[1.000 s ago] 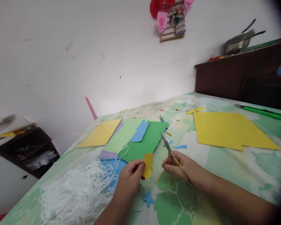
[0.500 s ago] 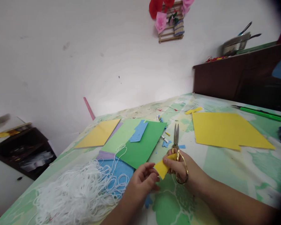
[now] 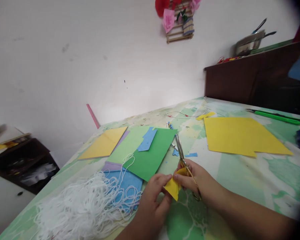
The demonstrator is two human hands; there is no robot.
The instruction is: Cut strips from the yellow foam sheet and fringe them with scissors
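My right hand (image 3: 198, 178) is closed round gold-handled scissors (image 3: 180, 150), whose blades point up and away over the table. Its thumb also presses on a small yellow piece of craft sheet (image 3: 173, 189). My left hand (image 3: 156, 203) pinches the left edge of that same piece, so both hands hold it low over the table. Just beyond the scissors lie small blue scraps (image 3: 191, 155). A dark green sheet (image 3: 153, 160) lies ahead of my left hand, with a blue cut-out strip (image 3: 147, 140) on it.
A tangled heap of white cord (image 3: 77, 206) covers the left front, partly over a blue sheet (image 3: 128, 183). Yellow-orange sheets (image 3: 103, 143) lie at the back left. To the right are a notched yellow sheet (image 3: 240, 136) and a green cutter (image 3: 277, 116).
My left hand has moved up and right and now grips the yellow piece. That piece has tilted downward, and the scissors' blades have swung leftward. The view has shifted slightly.
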